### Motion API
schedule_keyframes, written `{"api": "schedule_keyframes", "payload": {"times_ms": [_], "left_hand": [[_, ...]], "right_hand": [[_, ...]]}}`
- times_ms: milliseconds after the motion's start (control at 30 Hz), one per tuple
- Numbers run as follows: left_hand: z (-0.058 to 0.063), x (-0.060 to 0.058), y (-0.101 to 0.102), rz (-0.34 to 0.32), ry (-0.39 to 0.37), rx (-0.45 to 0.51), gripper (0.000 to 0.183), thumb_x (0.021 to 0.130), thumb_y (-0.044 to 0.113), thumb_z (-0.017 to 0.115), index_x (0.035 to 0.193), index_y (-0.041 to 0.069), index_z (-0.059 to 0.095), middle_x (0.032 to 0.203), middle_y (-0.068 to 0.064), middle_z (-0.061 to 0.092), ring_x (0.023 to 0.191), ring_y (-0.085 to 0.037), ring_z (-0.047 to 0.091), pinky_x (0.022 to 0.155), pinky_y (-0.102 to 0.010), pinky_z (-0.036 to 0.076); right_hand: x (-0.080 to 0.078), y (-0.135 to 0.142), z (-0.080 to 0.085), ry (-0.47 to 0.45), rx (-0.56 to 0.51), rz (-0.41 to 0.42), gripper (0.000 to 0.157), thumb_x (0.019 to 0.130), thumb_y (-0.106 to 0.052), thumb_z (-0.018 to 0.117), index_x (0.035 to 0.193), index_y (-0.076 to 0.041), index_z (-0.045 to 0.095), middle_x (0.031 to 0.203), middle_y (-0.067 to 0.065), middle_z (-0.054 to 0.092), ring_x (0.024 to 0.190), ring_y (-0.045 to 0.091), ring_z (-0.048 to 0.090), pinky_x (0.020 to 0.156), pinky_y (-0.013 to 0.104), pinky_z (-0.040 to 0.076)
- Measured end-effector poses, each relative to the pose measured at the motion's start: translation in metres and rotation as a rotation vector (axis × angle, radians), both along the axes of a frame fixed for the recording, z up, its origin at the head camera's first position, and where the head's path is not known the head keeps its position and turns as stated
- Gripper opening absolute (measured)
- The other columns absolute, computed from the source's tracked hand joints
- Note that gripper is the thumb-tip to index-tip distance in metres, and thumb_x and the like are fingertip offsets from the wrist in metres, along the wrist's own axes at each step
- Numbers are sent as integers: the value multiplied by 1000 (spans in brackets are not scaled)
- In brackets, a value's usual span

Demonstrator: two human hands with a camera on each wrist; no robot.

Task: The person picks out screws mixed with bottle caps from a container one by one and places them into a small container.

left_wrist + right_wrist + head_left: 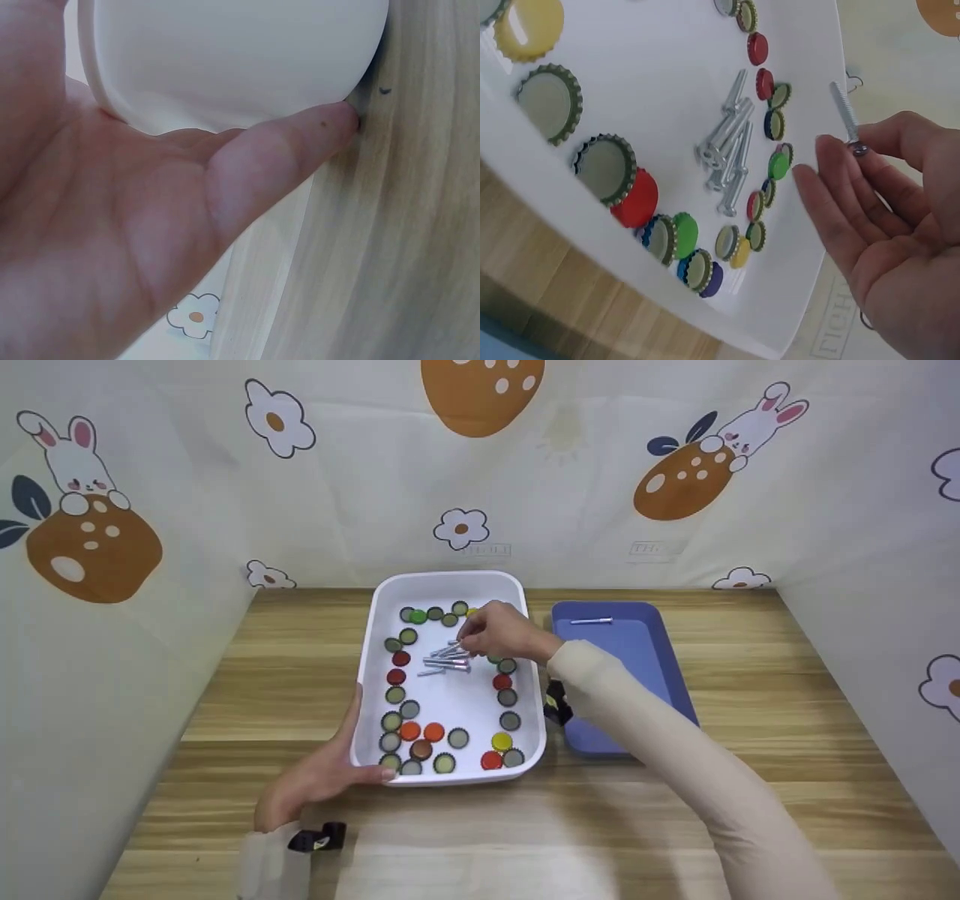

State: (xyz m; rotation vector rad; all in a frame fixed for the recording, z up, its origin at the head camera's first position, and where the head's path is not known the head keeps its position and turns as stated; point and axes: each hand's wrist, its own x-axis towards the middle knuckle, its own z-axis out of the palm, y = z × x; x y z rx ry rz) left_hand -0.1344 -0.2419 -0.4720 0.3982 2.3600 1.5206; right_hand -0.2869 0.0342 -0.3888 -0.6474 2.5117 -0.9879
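Over the white tray point(450, 585), my right hand point(501, 631) pinches a silver screw point(844, 112) by its head between thumb and forefinger, the threaded shank pointing up in the right wrist view. Several more silver screws point(446, 663) lie in a loose pile on the tray floor below this hand. My left hand point(319, 772) holds the tray's near left corner, thumb on the front rim and fingers along the outer left side. From the left wrist, one straight finger point(285, 150) shows against the outer wall.
Bottle caps point(433, 732) in red, green, yellow, orange and grey lie mostly along the white tray's sides. To its right stands a blue tray point(600, 742) with one screw point(592, 621) near its far end, partly behind my right forearm. A patterned cloth point(360, 472) hangs behind the wooden table point(247, 682).
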Motion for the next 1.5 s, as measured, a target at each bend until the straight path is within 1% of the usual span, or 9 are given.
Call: {"api": "schedule_keyframes", "payload": {"times_ms": [67, 267, 467, 700, 933, 1100, 1233, 1433, 1500], "left_hand": [[0, 0, 0, 3, -2, 0, 134, 80, 16, 83, 156, 30, -26, 169, -17, 2, 131, -31, 52, 120, -25, 22], [-1, 0, 0, 2, -9, 16, 136, 79, 15, 84, 155, 30, -28, 169, -17, -3, 134, -34, 50, 123, -49, 13], [1, 1, 0, 15, -39, 2, 134, 80, 16, 83, 155, 31, -28, 169, -18, -2, 137, -36, 48, 124, -51, 13], [2, 0, 0, 22, -50, -17, 135, 80, 19, 83, 155, 32, -28, 169, -17, -5, 141, -39, 43, 124, -53, 10], [1, 1, 1, 6, -12, 5, 134, 80, 15, 83, 156, 28, -26, 169, -17, -4, 138, -36, 47, 123, -53, 12], [3, 2, 1, 8, -16, -25, 134, 81, 19, 83, 156, 25, -28, 169, -17, -11, 147, -40, 31, 124, -55, 2], [5, 1, 1, 17, -29, -32, 135, 80, 20, 83, 156, 26, -28, 169, -17, -9, 146, -41, 33, 124, -57, 2], [3, 2, 2, 32, -58, -59, 134, 81, 20, 82, 155, 27, -28, 169, -17, -9, 146, -40, 32, 124, -57, 2], [3, 2, 2, 35, -63, -58, 134, 81, 21, 83, 155, 27, -29, 169, -18, -9, 147, -41, 31, 124, -58, 2]], "right_hand": [[-2, 3, 0, -7, -37, -8, 20, 95, -13, 66, 107, -2, 76, 101, 15, 76, 80, 11, 66, 68, 19, 52], [-6, 15, -7, -41, -118, -29, 24, 96, -13, 64, 115, 1, 72, 109, 17, 74, 95, 26, 72, 85, 35, 60], [-9, 29, -12, -61, -158, -51, 25, 98, -12, 62, 118, -1, 72, 115, 19, 73, 100, 26, 72, 87, 32, 60], [-13, 40, -11, -62, -180, -81, 25, 97, -11, 63, 120, -2, 71, 114, 21, 73, 100, 31, 71, 96, 46, 57], [-16, 49, -11, -76, -228, -133, 28, 97, -14, 65, 121, 0, 70, 114, 22, 73, 87, 13, 71, 90, 34, 59], [-20, 55, -11, -102, -294, -190, 28, 98, -13, 63, 122, 1, 69, 117, 24, 71, 100, 27, 73, 94, 37, 58], [-23, 59, -12, -133, -348, -225, 31, 98, -12, 62, 124, 4, 67, 119, 23, 71, 104, 30, 72, 100, 47, 54], [-25, 67, -14, -118, -382, -238, 30, 98, -11, 62, 123, 4, 67, 120, 23, 70, 105, 28, 71, 96, 40, 57], [-25, 71, -15, -111, -388, -244, 29, 99, -11, 62, 123, 2, 68, 121, 23, 70, 109, 32, 70, 95, 37, 58]]}}
